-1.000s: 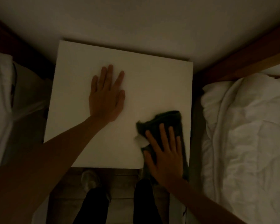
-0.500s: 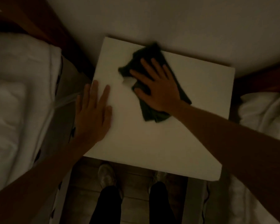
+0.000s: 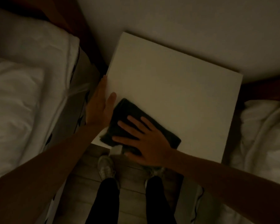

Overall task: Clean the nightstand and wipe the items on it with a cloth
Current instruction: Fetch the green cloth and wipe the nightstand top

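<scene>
The white square nightstand (image 3: 181,88) stands against the wall, and nothing but the cloth lies on its top. A dark cloth (image 3: 128,113) lies at its near left corner. My right hand (image 3: 145,141) presses flat on the cloth with fingers spread and straight. My left hand (image 3: 100,104) rests along the nightstand's left edge, thumb on top and the fingers hidden down the side.
A bed with white bedding (image 3: 23,94) lies close on the left, and another white duvet (image 3: 265,135) on the right. The wall (image 3: 184,21) is behind the nightstand. My legs and a pale shoe (image 3: 106,167) stand on the floor in front.
My right hand has swept the cloth from the back middle of the top to the near left corner. My left hand has slid off the top to the left edge.
</scene>
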A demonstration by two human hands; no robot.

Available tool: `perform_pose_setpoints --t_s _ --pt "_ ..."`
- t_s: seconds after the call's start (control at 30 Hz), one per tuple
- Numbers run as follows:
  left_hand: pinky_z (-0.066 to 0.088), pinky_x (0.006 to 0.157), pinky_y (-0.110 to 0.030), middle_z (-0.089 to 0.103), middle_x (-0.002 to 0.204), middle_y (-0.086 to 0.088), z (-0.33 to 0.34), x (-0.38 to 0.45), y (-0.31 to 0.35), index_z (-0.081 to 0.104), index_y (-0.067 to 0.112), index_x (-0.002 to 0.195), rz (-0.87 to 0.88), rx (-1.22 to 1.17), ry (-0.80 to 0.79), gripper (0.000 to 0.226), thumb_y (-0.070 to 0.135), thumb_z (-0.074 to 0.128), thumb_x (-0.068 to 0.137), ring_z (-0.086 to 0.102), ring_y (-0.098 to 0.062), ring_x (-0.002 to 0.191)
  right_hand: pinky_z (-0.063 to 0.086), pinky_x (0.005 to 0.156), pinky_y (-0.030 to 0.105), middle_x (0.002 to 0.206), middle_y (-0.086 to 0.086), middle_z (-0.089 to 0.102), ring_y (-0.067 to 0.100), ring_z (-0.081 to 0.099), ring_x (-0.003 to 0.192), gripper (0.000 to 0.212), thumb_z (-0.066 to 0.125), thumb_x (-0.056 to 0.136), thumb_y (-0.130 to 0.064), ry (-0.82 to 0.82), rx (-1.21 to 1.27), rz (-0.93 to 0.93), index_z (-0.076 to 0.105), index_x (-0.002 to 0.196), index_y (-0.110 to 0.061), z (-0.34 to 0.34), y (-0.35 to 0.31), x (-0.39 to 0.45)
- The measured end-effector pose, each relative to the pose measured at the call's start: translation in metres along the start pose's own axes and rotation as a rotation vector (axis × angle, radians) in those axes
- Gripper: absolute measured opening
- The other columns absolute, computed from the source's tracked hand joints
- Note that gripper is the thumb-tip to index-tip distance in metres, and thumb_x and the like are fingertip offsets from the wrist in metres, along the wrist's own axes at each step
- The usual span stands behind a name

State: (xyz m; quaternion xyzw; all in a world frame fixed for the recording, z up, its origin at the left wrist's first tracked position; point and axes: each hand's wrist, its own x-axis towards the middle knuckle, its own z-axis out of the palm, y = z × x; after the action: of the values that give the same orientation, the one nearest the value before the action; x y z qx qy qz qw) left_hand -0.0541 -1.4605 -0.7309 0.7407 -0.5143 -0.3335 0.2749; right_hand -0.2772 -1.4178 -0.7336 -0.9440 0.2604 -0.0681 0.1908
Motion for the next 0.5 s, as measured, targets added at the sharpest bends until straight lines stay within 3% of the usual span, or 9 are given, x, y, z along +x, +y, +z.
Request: perform_pose_setpoints --t_s 0.2,0.3,0.5 --pt "0.022 0.117 -0.044 0.013 0.167 -0.003 0.002 -0.006 0.003 0.004 0.022 0.16 0.068 0.231 -0.014 0.082 0.068 0.021 0.095 0.02 -0.025 0.15 0.014 0.125 0.054 0.166 0.0 0.027 0.028 0.014 0.156 0.054 0.051 0.099 -0.055 -0.048 -0.022 -0.101 0.044 0.151 -0.039 -0.018 0.044 -0.007" --pt "0.033 0.111 -0.057 0.007 0.168 -0.003 0.004 -0.005 0.005 0.003 0.027 0.16 0.138 0.389 -0.027 0.079 0.068 0.021 0.095 0.02 -0.031 0.15 0.019 0.122 0.057 0.165 0.003 0.029 0.032 0.02 0.155 0.054 0.048 0.1 -0.056 0.051 -0.132 0.157 0.043 0.151 -0.038 -0.04 0.104 0.0" --pt "0.033 0.109 -0.06 0.008 0.168 0.003 0.005 -0.002 0.004 0.006 0.035 0.159 0.114 0.38 -0.018 0.07 0.062 0.026 0.097 0.02 -0.028 0.149 0.012 0.125 0.054 0.168 0.003 0.02 0.032 0.017 0.155 0.057 0.033 0.103 -0.061 0.14 -0.211 0.737 0.029 0.156 -0.042 -0.079 0.178 -0.024"
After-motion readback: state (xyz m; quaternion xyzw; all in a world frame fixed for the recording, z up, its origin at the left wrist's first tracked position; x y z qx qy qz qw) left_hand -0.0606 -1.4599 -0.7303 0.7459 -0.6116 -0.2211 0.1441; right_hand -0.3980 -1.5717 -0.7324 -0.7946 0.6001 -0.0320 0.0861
